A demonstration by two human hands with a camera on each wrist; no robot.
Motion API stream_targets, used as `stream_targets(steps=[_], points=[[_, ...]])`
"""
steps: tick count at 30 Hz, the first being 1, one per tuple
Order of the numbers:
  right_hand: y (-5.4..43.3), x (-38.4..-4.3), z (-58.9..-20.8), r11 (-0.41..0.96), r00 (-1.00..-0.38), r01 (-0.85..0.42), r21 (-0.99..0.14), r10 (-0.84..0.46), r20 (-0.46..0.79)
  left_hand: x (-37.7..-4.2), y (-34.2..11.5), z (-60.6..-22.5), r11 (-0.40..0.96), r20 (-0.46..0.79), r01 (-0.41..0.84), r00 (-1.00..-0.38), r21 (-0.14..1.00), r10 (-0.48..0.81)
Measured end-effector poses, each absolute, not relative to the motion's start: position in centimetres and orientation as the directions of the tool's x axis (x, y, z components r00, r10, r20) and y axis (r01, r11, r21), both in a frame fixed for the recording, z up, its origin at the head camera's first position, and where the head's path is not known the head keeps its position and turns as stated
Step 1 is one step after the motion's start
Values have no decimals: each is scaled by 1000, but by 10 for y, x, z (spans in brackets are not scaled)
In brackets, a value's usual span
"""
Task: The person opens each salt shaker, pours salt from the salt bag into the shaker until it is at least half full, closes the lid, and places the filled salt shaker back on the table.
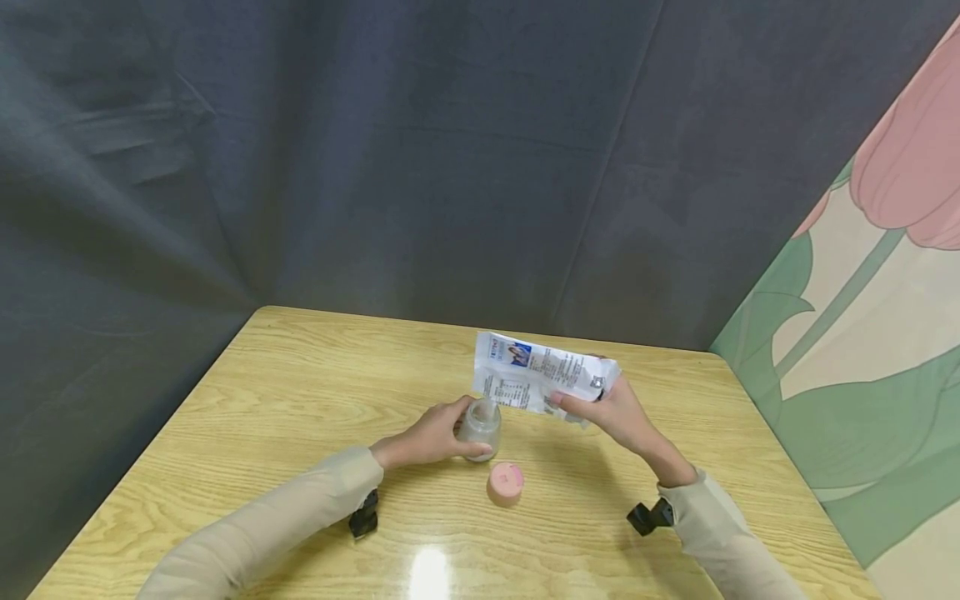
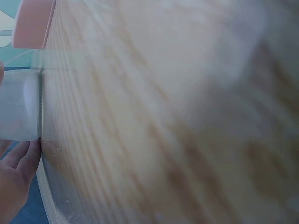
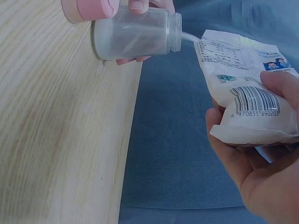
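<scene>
My left hand (image 1: 433, 435) grips a small clear glass jar (image 1: 481, 429) that stands upright on the wooden table, thumb and fingers around its sides. Above and to its right, my right hand (image 1: 611, 412) holds a white printed plastic bag (image 1: 547, 372) tilted, its corner over the jar's mouth. In the right wrist view a thin white stream (image 3: 190, 37) runs from the bag corner into the jar (image 3: 140, 32), whose inside looks whitish. The bag's barcode (image 3: 257, 100) lies near my fingers. A pink lid (image 1: 506, 481) rests on the table just in front of the jar.
The wooden table (image 1: 315, 375) ends at a dark curtain (image 1: 420, 167) behind and on the left. A wall painted with flowers and leaves (image 1: 862, 333) borders it on the right. A bright reflection shows near the front of the tabletop.
</scene>
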State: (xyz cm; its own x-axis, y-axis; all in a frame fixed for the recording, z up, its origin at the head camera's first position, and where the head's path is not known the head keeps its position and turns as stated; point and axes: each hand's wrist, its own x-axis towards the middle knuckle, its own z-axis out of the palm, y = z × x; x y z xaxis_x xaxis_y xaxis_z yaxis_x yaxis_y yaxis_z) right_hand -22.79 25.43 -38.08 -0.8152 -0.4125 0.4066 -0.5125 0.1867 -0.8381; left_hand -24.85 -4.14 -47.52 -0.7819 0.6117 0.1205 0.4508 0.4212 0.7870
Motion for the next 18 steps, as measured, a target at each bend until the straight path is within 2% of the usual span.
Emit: stream_targets(steps=[18], points=[[255, -227, -379, 198, -826, -498, -844, -406, 392, -249, -41, -475, 414, 134, 462, -778, 784, 613]])
